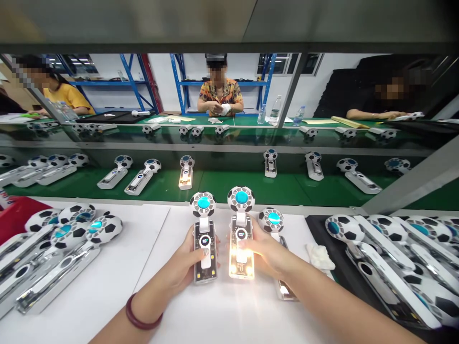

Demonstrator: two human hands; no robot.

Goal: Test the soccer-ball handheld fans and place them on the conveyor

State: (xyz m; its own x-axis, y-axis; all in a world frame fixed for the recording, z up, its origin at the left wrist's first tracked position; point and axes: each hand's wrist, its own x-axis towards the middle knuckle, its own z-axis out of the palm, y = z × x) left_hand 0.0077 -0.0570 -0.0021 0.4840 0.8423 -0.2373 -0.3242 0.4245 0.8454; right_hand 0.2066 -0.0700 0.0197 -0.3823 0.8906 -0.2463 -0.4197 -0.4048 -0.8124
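My left hand (188,263) is wrapped round a handheld device (205,272) with a soccer-ball-patterned round head and a clear body; its small display reads 100 and its light strip is unlit. Beside it, my right hand (263,248) grips a second such device (241,239), whose body glows warm white, thumb on its front. The two devices stand side by side, apart, heads pointing away from me. A third device (273,220) lies just right of my right hand, partly hidden behind the hand and forearm.
Similar devices (71,267) are piled at left near a red bin (17,210); more (401,267) fill a black tray (315,227) at right. A crumpled white cloth (320,256) lies beside it. Beyond runs a green belt (229,186) with spaced devices. People sit across.
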